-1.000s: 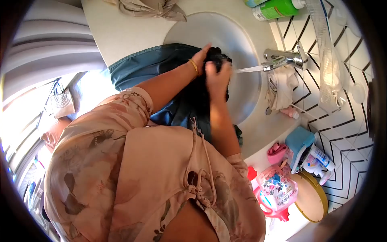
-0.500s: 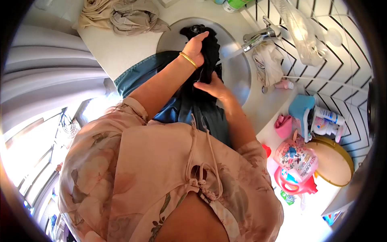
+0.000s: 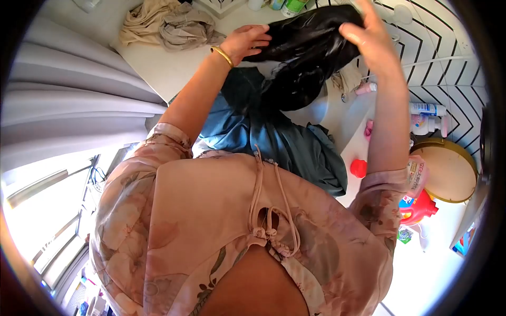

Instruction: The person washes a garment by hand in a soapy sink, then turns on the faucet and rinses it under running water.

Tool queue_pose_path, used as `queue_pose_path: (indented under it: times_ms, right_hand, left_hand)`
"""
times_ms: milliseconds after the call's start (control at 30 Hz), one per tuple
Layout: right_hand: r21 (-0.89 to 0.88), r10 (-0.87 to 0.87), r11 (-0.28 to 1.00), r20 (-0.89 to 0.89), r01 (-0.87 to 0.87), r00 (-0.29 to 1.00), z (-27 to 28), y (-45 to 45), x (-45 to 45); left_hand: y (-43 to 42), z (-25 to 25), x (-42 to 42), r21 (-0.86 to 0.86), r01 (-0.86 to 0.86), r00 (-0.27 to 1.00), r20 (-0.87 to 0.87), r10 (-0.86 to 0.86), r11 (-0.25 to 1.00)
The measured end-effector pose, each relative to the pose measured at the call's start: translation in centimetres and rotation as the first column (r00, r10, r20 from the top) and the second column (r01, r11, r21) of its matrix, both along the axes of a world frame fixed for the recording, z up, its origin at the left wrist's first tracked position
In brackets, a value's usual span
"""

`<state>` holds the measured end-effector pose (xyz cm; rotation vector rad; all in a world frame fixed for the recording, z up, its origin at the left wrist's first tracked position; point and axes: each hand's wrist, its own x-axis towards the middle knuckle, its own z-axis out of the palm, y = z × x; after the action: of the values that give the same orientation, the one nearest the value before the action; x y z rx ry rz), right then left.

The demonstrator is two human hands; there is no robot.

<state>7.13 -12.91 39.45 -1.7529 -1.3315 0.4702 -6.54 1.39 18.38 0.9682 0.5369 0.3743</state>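
A wet, shiny black cloth [image 3: 308, 58] is spread between my two hands above the sink [image 3: 320, 109], hiding most of the basin and the tap. My left hand [image 3: 246, 43], with a gold bangle at the wrist, grips the cloth's left edge. On the other side my right hand [image 3: 369, 39] is raised and holds the upper right part, thumb against the fabric; its fingertips are partly cut off by the frame. Below the black cloth, dark teal fabric [image 3: 284, 139] lies bunched over the counter's front edge against me. Whether the two are one garment I cannot tell.
Beige crumpled cloths [image 3: 188, 29] lie on the counter [image 3: 150, 60] at the left. Bottles [image 3: 293, 7] stand at the back. To the right are a tan cloth [image 3: 347, 79], a red cap [image 3: 358, 168], a red jug [image 3: 421, 207] and a gold-rimmed round object [image 3: 443, 171].
My hands have moved apart and up, the right one far to the upper right. The bunched black cloth has opened out and now covers the tap. More teal fabric shows in front of me.
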Motion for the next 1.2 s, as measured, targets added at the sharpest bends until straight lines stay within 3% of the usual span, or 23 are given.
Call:
queue_pose_path:
  times_ms: [67, 133, 233, 333, 367, 400, 500, 533, 567, 600, 633, 667, 700, 767, 800, 900, 967, 1033, 1067, 1100, 1133, 1200]
  right_hand:
    - [0.099, 0.041, 0.995, -0.128, -0.028, 0.991, 3.0, 0.1, -1.1]
    - [0.252, 0.077, 0.966, -0.057, -0.06, 0.995, 5.1, 0.9, 0.1]
    - [0.334, 0.167, 0.924, 0.094, -0.189, 0.981, 8.8, -0.1, -1.4]
    - [0.127, 0.064, 0.986, 0.318, -0.109, 0.946, 9.5, -1.7, -3.8]
    - [0.181, 0.04, 0.978, 0.313, -0.101, 0.949, 6.9, -1.0, -2.7]
    - [0.234, 0.017, 0.968, 0.308, -0.093, 0.951, 4.4, -0.3, -1.6]
    - [-0.141, 0.113, 0.989, 0.474, -0.051, 0.873, -3.3, -0.2, 0.2]
    - [-0.037, 0.245, 0.965, 0.469, -0.258, 0.848, -9.5, 0.3, 0.9]
    - [-0.168, 0.282, 0.957, 0.363, -0.235, 0.888, -16.9, 0.5, 1.5]
    - [-0.432, 0.304, 0.887, 0.286, -0.161, 0.909, -21.2, -0.7, 0.7]
    - [-0.492, 0.281, 0.862, 0.26, -0.124, 0.924, -26.6, -2.0, 0.8]
    - [-0.737, 0.187, 0.674, 0.125, -0.035, 0.974, -28.7, -2.6, 0.2]
    - [-0.775, 0.152, 0.632, 0.129, 0.004, 0.98, -29.0, -2.9, -0.1]
    - [-0.508, 0.13, 0.861, 0.186, -0.018, 0.974, -27.5, -2.4, 1.0]
    - [-0.357, 0.108, 0.934, 0.206, -0.028, 0.973, -26.0, -2.5, 1.2]
    - [-0.221, 0.076, 0.974, 0.149, -0.041, 0.986, -12.7, -0.3, 1.1]
    - [-0.093, 0.015, 0.996, 0.074, -0.008, 0.997, -7.3, 0.6, 1.2]
    - [0.056, -0.036, 0.997, -0.144, 0.044, 0.989, -2.8, 0.9, -0.2]
    - [0.142, -0.046, 0.986, -0.277, 0.088, 0.96, -0.9, 1.0, -1.4]
    - [0.211, 0.052, 0.977, -0.364, 0.028, 0.93, -0.1, 1.0, -1.7]
    - [0.266, 0.058, 0.962, -0.407, 0.058, 0.912, 0.5, 0.8, -2.3]
    - [0.36, 0.072, 0.925, -0.488, 0.125, 0.87, 1.2, 0.6, -3.5]
  left_hand:
    - [-0.8, 1.3, -0.8, 0.212, 0.058, 0.996, -0.078, -0.042, 0.976]
    - [-1.3, 2.0, -1.2, 0.365, 0.001, 0.998, 0.058, -0.024, 0.931]
    - [-2.4, 3.6, -1.2, 0.592, -0.105, 0.968, 0.246, -0.055, 0.799]
    - [-3.9, 5.9, -1.6, 0.706, -0.201, 0.926, 0.362, -0.103, 0.679]
    - [-2.9, 5.4, -1.2, 0.631, -0.043, 0.932, 0.304, -0.197, 0.775]
    - [-2.8, 5.2, -1.3, 0.612, -0.061, 0.945, 0.289, -0.152, 0.789]
    - [-2.6, 3.8, -1.6, 0.583, -0.076, 0.98, 0.195, -0.049, 0.809]
    - [-2.2, 2.5, -2.0, 0.595, -0.048, 0.99, 0.133, -0.039, 0.802]
    - [-1.8, 1.4, -2.4, 0.605, -0.021, 0.997, 0.069, -0.026, 0.796]
    - [-2.1, 1.0, -2.9, 0.584, -0.012, 0.999, 0.045, -0.018, 0.812]
    - [-2.3, 0.3, -3.4, 0.588, 0.019, 1.0, -0.012, -0.014, 0.808]
    - [-2.2, -0.6, -3.7, 0.594, 0.046, 0.998, -0.066, -0.009, 0.803]
    - [-2.2, -1.7, -4.0, 0.606, 0.087, 0.994, -0.109, -0.026, 0.791]
    - [-1.9, -3.8, -4.4, 0.621, 0.171, 0.98, -0.186, -0.068, 0.765]
    - [-2.1, -3.9, -4.6, 0.687, 0.219, 0.97, -0.233, -0.075, 0.693]
    - [-2.9, -3.8, -4.2, 0.873, 0.289, 0.952, -0.306, -0.021, 0.393]
    - [-4.3, -1.5, -4.8, 0.519, 0.418, 0.9, -0.348, -0.262, 0.745]
    - [-5.8, -2.3, -4.9, 0.191, 0.61, 0.778, 0.038, -0.627, 0.769]
    - [-7.1, -2.5, -4.6, 0.166, 0.662, 0.695, 0.231, -0.681, 0.731]
    - [-8.5, -2.7, -4.3, 0.137, 0.728, 0.574, 0.414, -0.707, 0.671]
    - [-10.2, -1.5, -3.2, 0.114, 0.718, 0.592, 0.421, -0.688, 0.687]
    - [-12.5, -1.0, -0.4, -0.132, 0.595, 0.681, 0.606, -0.41, 0.793]
